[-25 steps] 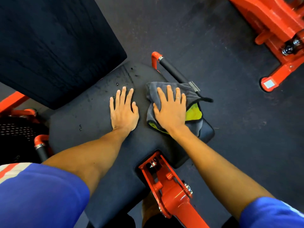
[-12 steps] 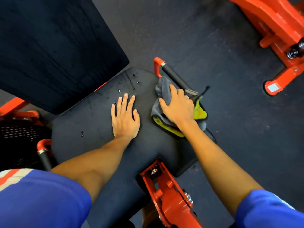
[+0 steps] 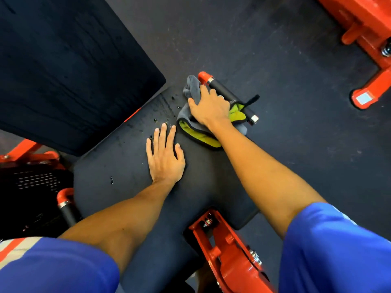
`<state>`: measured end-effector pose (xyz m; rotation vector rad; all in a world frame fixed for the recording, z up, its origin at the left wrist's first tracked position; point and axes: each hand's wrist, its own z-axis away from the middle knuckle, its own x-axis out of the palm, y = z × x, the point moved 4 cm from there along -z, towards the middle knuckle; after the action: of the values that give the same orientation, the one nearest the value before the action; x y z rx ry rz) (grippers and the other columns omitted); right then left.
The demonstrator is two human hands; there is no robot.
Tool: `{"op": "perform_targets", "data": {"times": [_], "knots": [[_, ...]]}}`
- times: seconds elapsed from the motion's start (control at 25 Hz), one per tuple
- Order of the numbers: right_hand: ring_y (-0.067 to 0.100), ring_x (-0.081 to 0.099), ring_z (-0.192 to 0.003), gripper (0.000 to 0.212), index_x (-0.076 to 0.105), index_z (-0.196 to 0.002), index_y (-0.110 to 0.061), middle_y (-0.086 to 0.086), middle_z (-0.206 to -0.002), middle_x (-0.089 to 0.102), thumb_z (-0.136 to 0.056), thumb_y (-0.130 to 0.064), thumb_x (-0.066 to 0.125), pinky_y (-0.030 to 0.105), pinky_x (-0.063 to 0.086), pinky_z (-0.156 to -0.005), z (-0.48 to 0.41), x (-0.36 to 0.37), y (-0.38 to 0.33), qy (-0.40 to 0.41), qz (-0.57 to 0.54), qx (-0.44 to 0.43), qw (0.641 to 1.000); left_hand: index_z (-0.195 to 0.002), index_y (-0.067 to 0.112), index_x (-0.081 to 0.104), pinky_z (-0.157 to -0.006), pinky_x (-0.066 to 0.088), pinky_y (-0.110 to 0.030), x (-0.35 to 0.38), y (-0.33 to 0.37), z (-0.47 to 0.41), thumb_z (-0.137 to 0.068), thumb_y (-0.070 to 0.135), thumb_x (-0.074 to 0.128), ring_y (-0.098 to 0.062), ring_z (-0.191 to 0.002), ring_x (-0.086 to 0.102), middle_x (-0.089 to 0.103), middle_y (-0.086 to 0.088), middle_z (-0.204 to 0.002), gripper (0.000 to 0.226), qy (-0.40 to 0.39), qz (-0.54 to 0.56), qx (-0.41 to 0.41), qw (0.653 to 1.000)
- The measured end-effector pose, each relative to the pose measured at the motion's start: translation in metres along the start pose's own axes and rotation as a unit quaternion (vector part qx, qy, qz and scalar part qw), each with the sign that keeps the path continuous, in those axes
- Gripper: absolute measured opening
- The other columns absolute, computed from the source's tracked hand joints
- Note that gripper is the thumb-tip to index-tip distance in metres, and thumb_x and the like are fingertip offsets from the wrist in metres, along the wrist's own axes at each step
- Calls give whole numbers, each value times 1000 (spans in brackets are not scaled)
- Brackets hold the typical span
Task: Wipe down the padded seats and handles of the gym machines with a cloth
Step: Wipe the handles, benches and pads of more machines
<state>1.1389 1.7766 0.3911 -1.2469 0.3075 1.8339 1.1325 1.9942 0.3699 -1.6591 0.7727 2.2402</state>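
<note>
The dark padded seat point(image 3: 118, 166) has a black handle point(image 3: 218, 86) along its far right edge, running upper left to lower right. The grey-and-yellow cloth point(image 3: 186, 119) lies bunched against it under the right hand point(image 3: 211, 106), whose fingers bend over it. The left hand point(image 3: 165, 157) rests flat on the seat.

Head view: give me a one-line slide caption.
Right hand holds a grey-and-yellow cloth on the seat pad beside the black handle; left hand rests flat on the pad.
</note>
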Motion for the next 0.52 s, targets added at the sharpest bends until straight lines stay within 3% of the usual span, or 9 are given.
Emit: {"op": "perform_targets", "data": {"times": [0.16,0.28,0.36,0.52], "knots": [[42,60,-114,68,37,-154,-34,3,-142,52,-94,-65,48,50,50,-89,76,-2,51,54,53,-48,996,-160,32,24,-128,9,-47,0,1,1,-102,39,25,-17,-157,11,17,5,-170,59,0,5,-5,1000],[41,58,-117,69,35,-156,-33,3,-146,48,-95,-64,46,51,47,-93,82,2,58,66,103,-27,992,-160,33,24,-128,8,-46,0,3,3,-102,40,23,-16,-157,10,16,6,-170,59,-1,6,-3,1000],[43,49,-131,70,30,-159,-33,4,-157,40,-97,-60,44,54,39,-104,54,9,32,44,97,-13,994,-161,33,23,-128,7,-45,1,3,0,-102,40,22,-15,-157,9,15,7,-170,59,1,1,-6,1000],[42,13,-156,69,23,-163,-34,0,-173,13,-101,-58,39,60,15,-123,31,24,-4,-2,85,-60,995,-160,33,24,-128,9,-46,1,0,2,-102,38,23,-15,-157,11,17,7,-170,59,12,-11,-1,1000]]}}
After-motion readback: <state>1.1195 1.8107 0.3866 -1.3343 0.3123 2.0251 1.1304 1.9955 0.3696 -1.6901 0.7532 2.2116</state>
